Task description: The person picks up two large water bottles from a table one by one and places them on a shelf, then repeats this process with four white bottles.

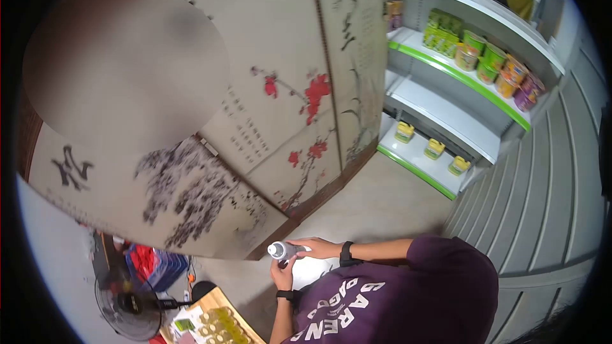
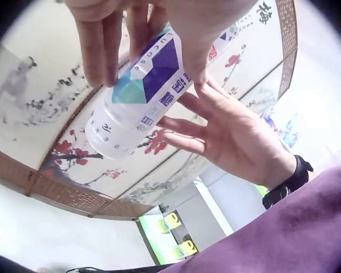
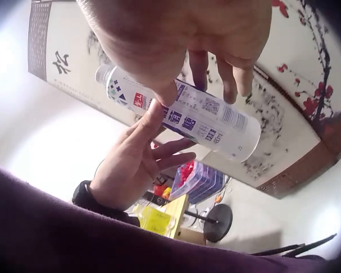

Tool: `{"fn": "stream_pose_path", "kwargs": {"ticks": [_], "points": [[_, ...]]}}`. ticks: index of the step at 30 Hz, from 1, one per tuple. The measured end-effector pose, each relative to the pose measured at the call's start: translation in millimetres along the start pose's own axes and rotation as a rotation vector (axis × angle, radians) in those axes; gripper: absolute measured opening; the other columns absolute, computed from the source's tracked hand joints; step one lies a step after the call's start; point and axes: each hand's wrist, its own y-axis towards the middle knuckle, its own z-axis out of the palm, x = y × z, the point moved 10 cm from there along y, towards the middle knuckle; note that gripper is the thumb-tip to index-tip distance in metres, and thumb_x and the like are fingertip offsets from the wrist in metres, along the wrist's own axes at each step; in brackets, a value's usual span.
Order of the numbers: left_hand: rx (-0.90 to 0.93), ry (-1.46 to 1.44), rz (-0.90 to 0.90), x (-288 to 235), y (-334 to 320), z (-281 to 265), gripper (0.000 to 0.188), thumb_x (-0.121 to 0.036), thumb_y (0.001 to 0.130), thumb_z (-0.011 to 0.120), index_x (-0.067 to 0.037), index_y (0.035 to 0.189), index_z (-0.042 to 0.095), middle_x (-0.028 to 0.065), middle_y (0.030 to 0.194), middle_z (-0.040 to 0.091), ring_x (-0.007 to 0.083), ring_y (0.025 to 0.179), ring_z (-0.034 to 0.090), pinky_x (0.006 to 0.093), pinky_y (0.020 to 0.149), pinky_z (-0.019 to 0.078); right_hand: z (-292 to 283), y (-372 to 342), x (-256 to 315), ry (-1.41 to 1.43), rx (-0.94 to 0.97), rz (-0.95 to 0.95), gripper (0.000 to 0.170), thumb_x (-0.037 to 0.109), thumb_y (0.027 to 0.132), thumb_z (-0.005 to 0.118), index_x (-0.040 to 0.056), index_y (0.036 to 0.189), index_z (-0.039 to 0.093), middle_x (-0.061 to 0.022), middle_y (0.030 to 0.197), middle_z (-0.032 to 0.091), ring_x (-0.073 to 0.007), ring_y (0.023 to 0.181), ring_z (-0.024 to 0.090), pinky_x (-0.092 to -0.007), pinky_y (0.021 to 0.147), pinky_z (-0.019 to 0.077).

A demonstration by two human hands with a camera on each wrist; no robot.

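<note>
Both hands hold a white plastic glucose drink bottle (image 1: pixel 290 252) in front of the purple shirt. Its label has purple and teal patches and printed characters; the white cap shows in the head view, pointing away from the body. My left hand (image 1: pixel 282 272) grips it from one side, with thumb and fingers spread around the label (image 2: pixel 153 71). From the other side my right hand (image 1: pixel 317 248) grips it, thumb against the label and fingers round the far side. In the right wrist view the bottle (image 3: pixel 233 128) lies tilted, its base to the right.
A painted folding screen (image 1: pixel 274 121) stands ahead. Shelves (image 1: pixel 446 121) at the right carry cup noodles and yellow-capped tubs. At lower left are a fan (image 1: pixel 129 306), a blue crate (image 1: pixel 167 271) with red packets, and a wooden table (image 1: pixel 245 325) with yellowish packaged goods.
</note>
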Motion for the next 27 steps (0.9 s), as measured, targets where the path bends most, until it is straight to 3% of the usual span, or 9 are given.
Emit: {"fn": "stream_pose_path", "kwargs": {"ticks": [4,8,10,12,17,20,22,24,27], "points": [[0.160,0.000,0.124,-44.4,30.7,69.3,0.032,-0.017,0.079,0.082,0.003,0.099,0.067,0.0088,0.081,0.069,0.0160,0.068,0.062,0.0305,0.066,0.0502,-62.1,-22.9,-15.5,-0.171,-0.185,0.017,0.060,0.024,0.096,0.060,0.0105,0.149,0.036,-0.0200,0.138,0.054,-0.0362,0.123,0.056,-0.0409,0.100,0.0459],[0.323,0.050,0.083,-51.9,51.6,129.2,0.032,-0.015,0.083,0.078,0.004,0.105,0.065,0.0084,0.086,0.065,0.0181,0.082,0.066,0.0313,0.079,0.0519,-108.3,-47.8,-41.5,0.017,-0.309,0.118,0.061,0.029,0.099,0.056,0.0007,0.148,0.034,-0.0221,0.141,0.051,-0.0307,0.125,0.055,-0.0369,0.102,0.0446],[0.403,-0.193,0.025,-45.7,62.0,165.0,0.034,-0.012,0.086,0.074,0.003,0.114,0.063,0.0086,0.105,0.060,0.0177,0.097,0.062,0.0328,0.086,0.0510,-129.9,-56.6,-46.5,0.075,-0.384,0.080,0.062,0.030,0.101,0.054,-0.0023,0.149,0.030,-0.0228,0.143,0.048,-0.0271,0.129,0.052,-0.0353,0.103,0.0428],[0.474,-0.161,0.084,-52.3,73.8,195.8,0.036,-0.011,0.087,0.073,0.002,0.118,0.061,0.0077,0.107,0.059,0.0174,0.102,0.061,0.0331,0.088,0.0506,-152.2,-68.7,-52.5,0.112,-0.462,0.083,0.063,0.029,0.101,0.053,-0.0029,0.149,0.028,-0.0231,0.143,0.048,-0.0270,0.130,0.051,-0.0350,0.104,0.0422],[0.685,-0.223,0.224,-140.4,88.4,278.9,0.038,-0.010,0.089,0.072,0.003,0.122,0.059,0.0083,0.109,0.063,0.0156,0.101,0.061,0.0303,0.089,0.0494,-223.3,-104.3,-37.8,0.156,-0.707,0.040,0.067,0.026,0.103,0.051,-0.0037,0.153,0.017,-0.0204,0.150,0.038,-0.0184,0.122,0.053,-0.0325,0.100,0.0453],[0.846,-0.309,0.208,-195.9,94.3,335.5,0.035,-0.008,0.092,0.067,0.005,0.123,0.057,0.0079,0.104,0.067,0.0126,0.097,0.060,0.0282,0.085,0.0485,-278.7,-128.9,-43.3,0.114,-0.834,0.036,0.067,0.023,0.102,0.053,-0.0043,0.152,0.019,-0.0209,0.150,0.038,-0.0205,0.131,0.045,-0.0321,0.102,0.0440],[0.938,-0.330,0.271,-234.0,100.6,374.5,0.033,-0.010,0.093,0.066,0.005,0.122,0.058,0.0069,0.103,0.066,0.0117,0.095,0.059,0.0280,0.085,0.0482,-320.1,-149.8,-14.1,0.112,-0.921,0.012,0.066,0.023,0.102,0.054,-0.0048,0.151,0.020,-0.0208,0.151,0.038,-0.0217,0.134,0.043,-0.0324,0.103,0.0432],[1.006,-0.234,0.464,-280.5,111.9,412.4,0.030,-0.011,0.095,0.064,0.005,0.119,0.059,0.0056,0.104,0.065,0.0114,0.096,0.058,0.0276,0.086,0.0470,-364.9,-168.6,17.1,0.078,-1.003,-0.010,0.066,0.023,0.101,0.054,-0.0046,0.151,0.020,-0.0206,0.151,0.038,-0.0223,0.135,0.042,-0.0328,0.104,0.0427],[1.083,-0.383,0.614,-375.2,118.4,457.4,0.031,-0.012,0.094,0.065,0.004,0.119,0.059,0.0071,0.103,0.065,0.0114,0.092,0.058,0.0274,0.082,0.0473,-437.9,-196.2,60.8,-0.057,-1.113,-0.031,0.067,0.023,0.101,0.054,-0.0033,0.152,0.019,-0.0203,0.151,0.037,-0.0228,0.135,0.041,-0.0338,0.105,0.0429]]}}
